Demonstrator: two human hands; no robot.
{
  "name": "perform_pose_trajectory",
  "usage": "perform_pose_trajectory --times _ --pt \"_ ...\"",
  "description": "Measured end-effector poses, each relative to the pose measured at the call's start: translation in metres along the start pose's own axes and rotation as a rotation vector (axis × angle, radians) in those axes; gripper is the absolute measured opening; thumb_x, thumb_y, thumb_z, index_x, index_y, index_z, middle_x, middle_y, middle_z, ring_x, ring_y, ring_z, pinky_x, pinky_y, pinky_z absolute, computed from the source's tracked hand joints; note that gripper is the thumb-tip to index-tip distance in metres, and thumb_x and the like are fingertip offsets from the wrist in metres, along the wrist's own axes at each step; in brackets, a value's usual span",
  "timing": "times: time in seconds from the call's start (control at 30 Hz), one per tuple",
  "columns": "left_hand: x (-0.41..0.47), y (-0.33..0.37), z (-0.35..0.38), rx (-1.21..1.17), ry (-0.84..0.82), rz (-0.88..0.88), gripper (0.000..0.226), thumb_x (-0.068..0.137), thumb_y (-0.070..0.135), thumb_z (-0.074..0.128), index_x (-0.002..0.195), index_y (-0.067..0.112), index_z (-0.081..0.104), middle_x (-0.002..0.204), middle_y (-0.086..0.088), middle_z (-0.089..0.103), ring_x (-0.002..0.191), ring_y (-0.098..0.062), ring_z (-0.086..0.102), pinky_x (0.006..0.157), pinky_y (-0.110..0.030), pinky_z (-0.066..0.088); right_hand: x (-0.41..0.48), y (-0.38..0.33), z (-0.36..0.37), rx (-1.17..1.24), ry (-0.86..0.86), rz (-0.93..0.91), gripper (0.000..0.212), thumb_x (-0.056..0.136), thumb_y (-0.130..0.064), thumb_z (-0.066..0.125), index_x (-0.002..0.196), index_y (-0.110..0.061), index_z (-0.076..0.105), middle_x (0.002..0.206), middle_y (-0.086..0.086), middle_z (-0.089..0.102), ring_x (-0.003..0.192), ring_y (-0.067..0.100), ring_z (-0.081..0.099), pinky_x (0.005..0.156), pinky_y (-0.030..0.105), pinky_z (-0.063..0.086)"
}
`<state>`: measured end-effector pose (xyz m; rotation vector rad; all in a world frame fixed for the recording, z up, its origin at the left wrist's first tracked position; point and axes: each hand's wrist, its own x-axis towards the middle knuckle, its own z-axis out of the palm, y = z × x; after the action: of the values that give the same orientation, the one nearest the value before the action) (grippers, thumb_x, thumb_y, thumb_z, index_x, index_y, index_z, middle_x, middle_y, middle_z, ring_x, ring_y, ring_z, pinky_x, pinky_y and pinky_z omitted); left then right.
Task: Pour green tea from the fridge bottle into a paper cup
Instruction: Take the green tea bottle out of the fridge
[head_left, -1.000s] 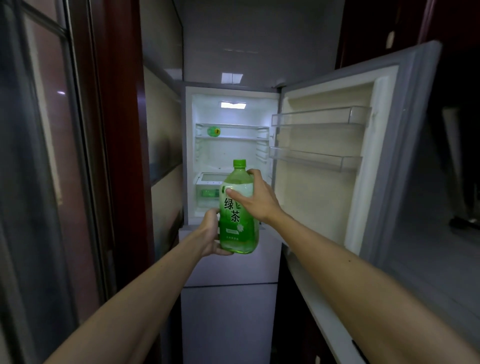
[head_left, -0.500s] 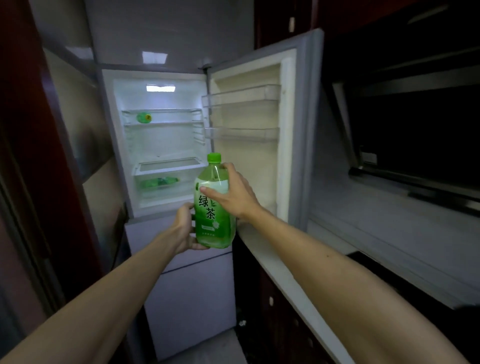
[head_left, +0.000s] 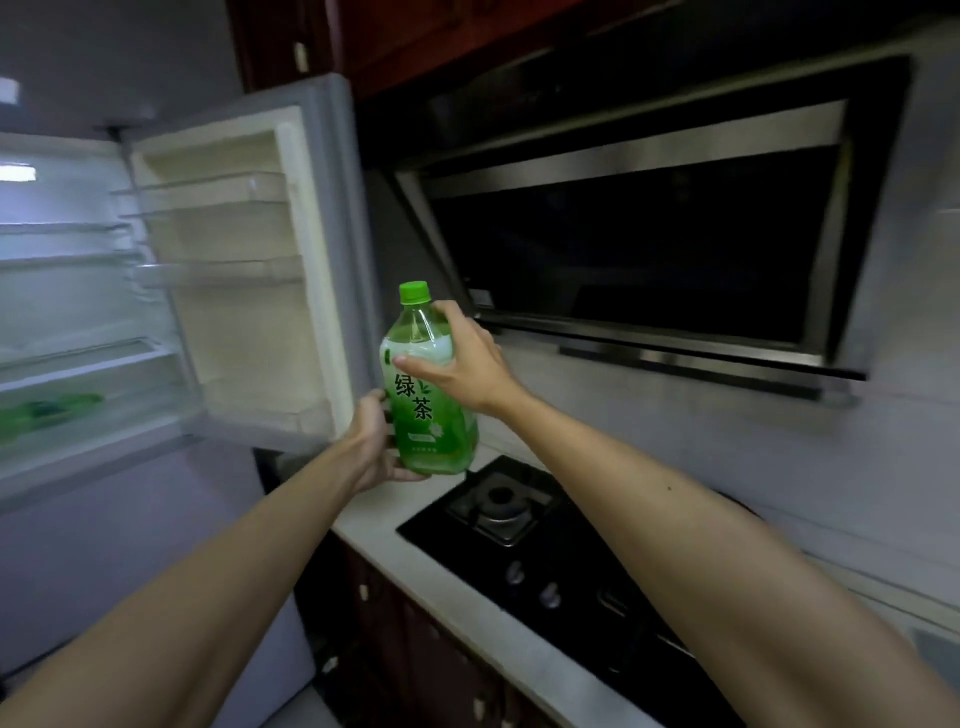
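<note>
A green tea bottle (head_left: 428, 415) with a green cap and a green and white label is upright in mid-air, above the counter's left end. My left hand (head_left: 371, 447) cups its base from the left. My right hand (head_left: 462, 364) grips its upper body and shoulder from the right. The cap is on. No paper cup is in view.
The fridge (head_left: 62, 312) stands open at the left, its door (head_left: 249, 280) swung toward the counter. A black gas hob (head_left: 519, 525) is set into the white counter (head_left: 415, 566) below the bottle. A range hood (head_left: 649, 249) hangs above it. Dark cabinets sit under the counter.
The view has swung right, from the fridge to the counter and hob. The bottle stays held in both hands and is now over the counter edge instead of in front of the fridge.
</note>
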<state>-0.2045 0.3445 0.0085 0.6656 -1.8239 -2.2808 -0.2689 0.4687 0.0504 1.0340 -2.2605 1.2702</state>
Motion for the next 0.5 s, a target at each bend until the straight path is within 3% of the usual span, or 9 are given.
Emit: perform_pose_trajectory --times 0.17,0.5 --pt "-0.021 -0.026 0.097 0.045 -0.158 -0.044 0.052 0.096 0.043 0.024 0.116 0.011 0.059 0.116 -0.019 0.061 0.104 -0.042 0.060 0.083 -0.057 0.051 -0.049 0.044 -0.091 -0.068 0.066 0.091 0.075 0.068 -0.072 0.065 0.129 -0.039 0.036 0.125 0.000 0.056 0.113 0.023 0.055 0.094 0.047 0.048" --pt "-0.086 -0.082 0.263 0.116 -0.438 -0.091 0.048 0.097 0.043 0.024 0.106 0.010 0.057 0.109 -0.021 0.060 0.103 -0.041 0.058 0.088 -0.058 0.049 -0.159 0.090 -0.250 -0.219 0.223 0.259 0.077 0.062 -0.078 0.064 0.125 -0.041 0.037 0.117 -0.001 0.060 0.104 0.021 0.061 0.085 0.048 0.053"
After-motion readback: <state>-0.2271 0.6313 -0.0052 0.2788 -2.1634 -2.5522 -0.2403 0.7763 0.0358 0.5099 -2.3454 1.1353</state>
